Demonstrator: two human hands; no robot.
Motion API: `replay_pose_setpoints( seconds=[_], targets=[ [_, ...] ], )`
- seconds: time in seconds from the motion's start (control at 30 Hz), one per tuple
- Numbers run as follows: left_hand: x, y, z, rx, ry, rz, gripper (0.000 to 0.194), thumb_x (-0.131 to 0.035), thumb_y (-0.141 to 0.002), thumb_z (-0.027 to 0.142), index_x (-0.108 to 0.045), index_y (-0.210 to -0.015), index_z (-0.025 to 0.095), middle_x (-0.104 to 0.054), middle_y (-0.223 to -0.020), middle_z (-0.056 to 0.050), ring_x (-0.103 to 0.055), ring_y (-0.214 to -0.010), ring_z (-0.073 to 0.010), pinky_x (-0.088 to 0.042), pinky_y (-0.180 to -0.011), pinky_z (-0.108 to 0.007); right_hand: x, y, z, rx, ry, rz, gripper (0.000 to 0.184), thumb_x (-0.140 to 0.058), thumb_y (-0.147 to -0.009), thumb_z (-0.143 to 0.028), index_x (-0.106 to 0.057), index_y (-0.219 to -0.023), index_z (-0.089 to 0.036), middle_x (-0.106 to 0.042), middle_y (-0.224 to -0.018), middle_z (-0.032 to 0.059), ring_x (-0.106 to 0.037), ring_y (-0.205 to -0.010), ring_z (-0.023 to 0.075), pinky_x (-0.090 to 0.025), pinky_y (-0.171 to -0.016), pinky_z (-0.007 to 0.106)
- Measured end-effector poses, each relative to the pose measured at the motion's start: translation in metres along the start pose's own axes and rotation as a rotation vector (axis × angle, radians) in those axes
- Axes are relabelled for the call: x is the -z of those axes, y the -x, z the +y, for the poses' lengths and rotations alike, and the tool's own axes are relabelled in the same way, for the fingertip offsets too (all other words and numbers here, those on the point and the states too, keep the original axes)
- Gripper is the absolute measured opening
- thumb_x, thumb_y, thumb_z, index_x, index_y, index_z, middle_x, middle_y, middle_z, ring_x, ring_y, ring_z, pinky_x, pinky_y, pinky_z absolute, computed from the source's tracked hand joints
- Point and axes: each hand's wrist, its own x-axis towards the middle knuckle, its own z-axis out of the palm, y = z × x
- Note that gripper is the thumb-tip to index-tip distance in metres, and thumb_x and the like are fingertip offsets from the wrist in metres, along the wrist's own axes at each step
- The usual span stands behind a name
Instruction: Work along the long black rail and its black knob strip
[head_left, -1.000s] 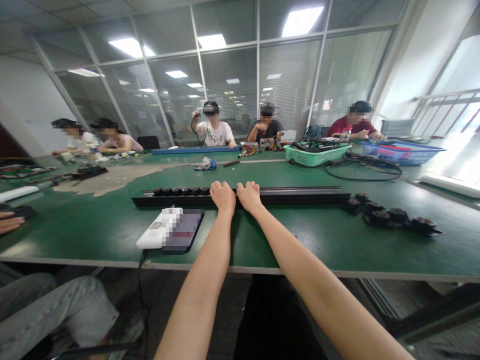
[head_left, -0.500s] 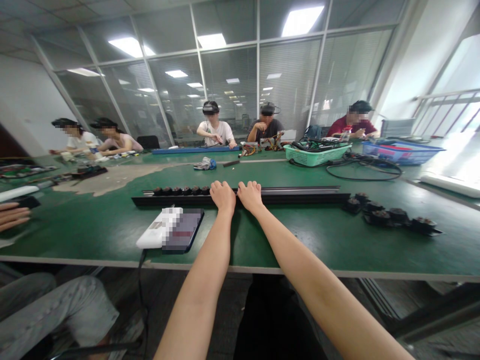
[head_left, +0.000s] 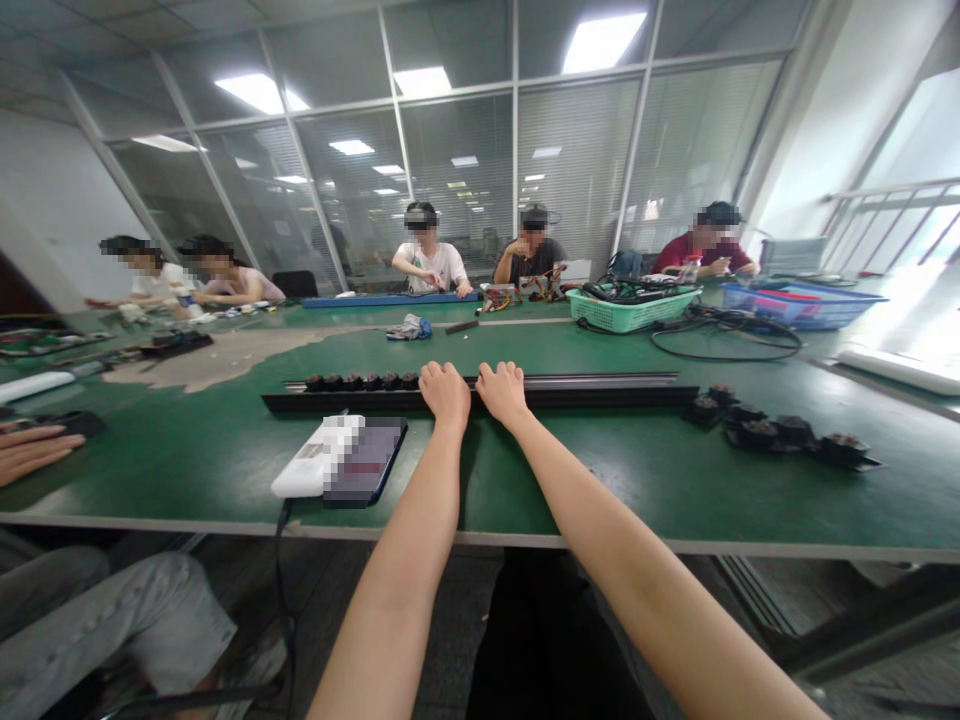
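Note:
A long black open-topped rail point(head_left: 600, 397) lies crosswise on the green table in front of me. In its left half stands a row of several small black modules point(head_left: 352, 382) with brownish tops. My left hand point(head_left: 446, 395) is closed over the rail at the right end of that row, its fingertips hidden inside. Just to the right, my right hand point(head_left: 502, 392) grips the rail too, fingers curled over it, a small gap between the hands. Whether either hand also pinches a module cannot be made out.
More black modules point(head_left: 757, 430) lie right of the rail. A phone point(head_left: 367, 460) and a white device point(head_left: 315, 460) with a cable sit near the front edge. Farther back are a green basket point(head_left: 630, 312) and a blue basket point(head_left: 810, 305). A co-worker's hand point(head_left: 37, 450) rests at left.
My hands and the rail have stayed practically in place. At the left edge, the co-worker's hand has moved a little to the right.

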Motion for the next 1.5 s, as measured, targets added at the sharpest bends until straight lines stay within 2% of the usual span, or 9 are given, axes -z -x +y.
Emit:
replay_pose_setpoints(
  seconds=[1.5],
  targets=[
    [0.008, 0.003, 0.004, 0.008, 0.007, -0.005, 0.040, -0.036, -0.101, 0.013, -0.073, -0.115, 0.010, -0.065, -0.124, -0.023, -0.056, -0.124, -0.0349, -0.045, -0.104, -0.046, 0.006, 0.002, 0.011, -0.089, -0.046, 0.019, 0.035, -0.043, -0.106, -0.030, -0.070, -0.126, -0.020, -0.069, -0.124, 0.0190, -0.055, -0.120, 0.0325, -0.036, -0.102, 0.043]
  ],
)
